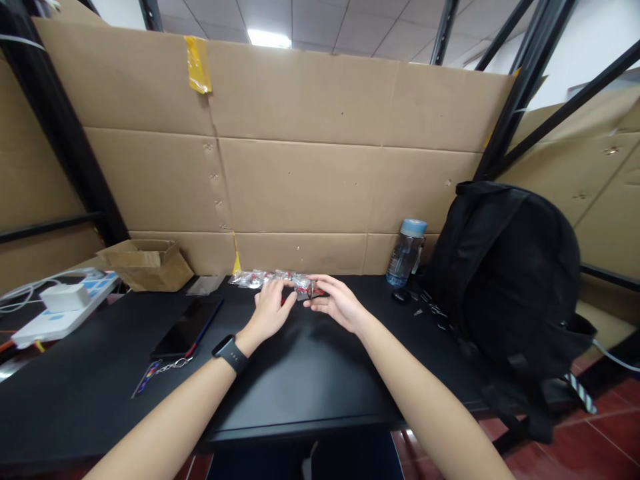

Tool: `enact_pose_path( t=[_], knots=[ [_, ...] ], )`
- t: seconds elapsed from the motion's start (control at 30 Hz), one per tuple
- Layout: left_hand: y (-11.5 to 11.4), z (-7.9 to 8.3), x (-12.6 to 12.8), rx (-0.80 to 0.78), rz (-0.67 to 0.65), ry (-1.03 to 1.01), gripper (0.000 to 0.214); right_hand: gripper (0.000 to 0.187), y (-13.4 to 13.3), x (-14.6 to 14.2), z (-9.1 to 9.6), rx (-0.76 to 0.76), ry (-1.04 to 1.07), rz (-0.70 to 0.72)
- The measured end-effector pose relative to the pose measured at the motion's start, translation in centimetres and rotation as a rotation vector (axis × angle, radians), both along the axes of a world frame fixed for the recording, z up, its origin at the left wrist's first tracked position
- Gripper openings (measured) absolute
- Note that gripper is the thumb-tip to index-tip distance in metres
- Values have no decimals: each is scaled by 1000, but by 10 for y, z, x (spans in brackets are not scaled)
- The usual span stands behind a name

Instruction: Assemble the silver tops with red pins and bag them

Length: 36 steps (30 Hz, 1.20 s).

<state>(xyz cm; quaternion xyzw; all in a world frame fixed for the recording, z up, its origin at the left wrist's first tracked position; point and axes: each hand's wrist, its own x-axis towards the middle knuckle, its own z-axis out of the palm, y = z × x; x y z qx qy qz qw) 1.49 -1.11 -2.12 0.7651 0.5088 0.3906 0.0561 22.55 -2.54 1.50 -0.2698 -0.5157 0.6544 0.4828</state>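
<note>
A row of small clear plastic bags [255, 278] with red and silvery contents lies along the back of the black table. My left hand [273, 312], a dark watch on its wrist, reaches over the front of the row with its fingers stretched out and the thumb apart. A bit of red shows beside its thumb. At the row's right end, my right hand [340, 303] is cupped with fingers and thumb apart around a bag holding something red and dark. Whether its fingertips touch that bag is hard to see.
To the left are a phone [187, 328] with a chain strap, an open cardboard box [150, 270] and a white power strip [67, 313]. A water bottle [404, 257], keys [430, 307] and a black backpack [505, 287] stand right. Cardboard [300, 173] walls the back.
</note>
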Motion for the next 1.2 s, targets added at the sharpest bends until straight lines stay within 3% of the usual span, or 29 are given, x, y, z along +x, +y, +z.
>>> enact_pose_path(
  t=[0.23, 0.47, 0.73, 0.87, 1.1, 1.2],
  knots=[
    [9, -15, 0, -41, -130, 347, 40, 31, 3, 14, 3, -6, 42, 45],
    [13, -21, -1, -100, -207, 307, 50, 34, 0, 18, 8, 13, -8, 87],
    [10, -22, 0, -100, -211, 306, 48, 50, -4, 23, 13, 139, -7, 26],
    [7, -21, 0, -104, -219, 343, 34, 51, -1, 25, 11, 158, -25, -32],
    [2, -18, -2, -121, -248, 366, 24, 48, 6, 31, 9, 261, -281, -146],
    [-2, -14, -3, -84, -280, 383, 26, 46, 7, 31, 9, 300, -374, -130]
  ],
)
